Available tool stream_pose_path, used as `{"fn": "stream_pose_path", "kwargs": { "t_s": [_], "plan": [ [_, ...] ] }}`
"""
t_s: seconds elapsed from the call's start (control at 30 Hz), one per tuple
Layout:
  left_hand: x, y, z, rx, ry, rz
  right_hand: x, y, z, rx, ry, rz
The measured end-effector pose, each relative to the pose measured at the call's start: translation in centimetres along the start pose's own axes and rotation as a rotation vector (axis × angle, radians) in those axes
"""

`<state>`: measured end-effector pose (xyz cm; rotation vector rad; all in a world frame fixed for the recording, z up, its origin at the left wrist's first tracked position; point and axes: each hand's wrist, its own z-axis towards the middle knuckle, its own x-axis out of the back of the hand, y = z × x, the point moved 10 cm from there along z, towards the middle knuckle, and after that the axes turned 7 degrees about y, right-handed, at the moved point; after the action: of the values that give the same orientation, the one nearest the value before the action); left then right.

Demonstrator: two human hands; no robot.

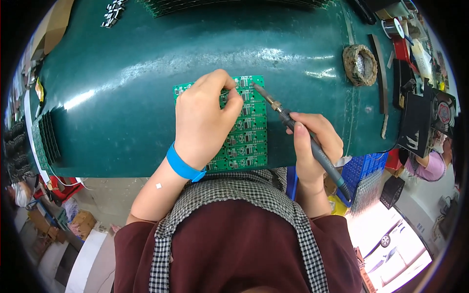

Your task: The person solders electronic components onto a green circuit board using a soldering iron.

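Observation:
A green circuit board panel (246, 136), made of repeated small boards with dark chips, lies flat on the table near its front edge. My left hand (207, 110), with a blue band at the wrist, rests over the panel's left part and hides much of it. Its thumb and forefinger are pinched together near the panel's upper rows; what sits between them is too small to make out. Held like a pen in my right hand (315, 141) is a soldering iron (283, 115), its tip at the panel's upper right corner.
Stacked circuit boards (48, 139) stand at the table's left end, more along the far edge. Small white-and-dark parts (113, 13) lie far left. To the right sit a round, rough-rimmed holder (360, 66), a solder wire spool (393, 28) and a small fan (443, 111).

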<state>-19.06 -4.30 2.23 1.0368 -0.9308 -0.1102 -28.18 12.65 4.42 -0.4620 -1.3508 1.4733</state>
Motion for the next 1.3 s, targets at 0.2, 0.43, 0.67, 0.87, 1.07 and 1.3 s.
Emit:
{"fn": "stream_pose_path", "kwargs": {
  "t_s": [0.2, 0.43, 0.67, 0.87, 1.07, 1.3],
  "plan": [
    [0.0, 0.4, 0.0, -0.032, 0.014, 0.043, -0.7, -0.4, 0.1, 0.054, -0.044, -0.029],
    [-0.1, 0.4, 0.1, -0.054, 0.026, 0.047, -1.0, -0.8, 0.3, 0.111, -0.076, -0.029],
    [-0.3, 0.4, 0.1, -0.063, 0.023, 0.053, -1.1, -1.8, 0.4, 0.232, -0.086, -0.051],
    [-0.5, 0.4, 0.0, -0.091, 0.017, 0.041, -1.3, -2.2, 0.1, 0.255, -0.094, -0.076],
    [-0.6, 0.9, 0.0, -0.189, 0.029, 0.023, -1.3, -2.4, -0.4, 0.242, -0.112, -0.084],
    [0.0, 1.5, -1.0, -0.054, -0.060, 0.030, 0.6, -2.9, -0.1, 0.262, -0.025, -0.080]
  ]
}}
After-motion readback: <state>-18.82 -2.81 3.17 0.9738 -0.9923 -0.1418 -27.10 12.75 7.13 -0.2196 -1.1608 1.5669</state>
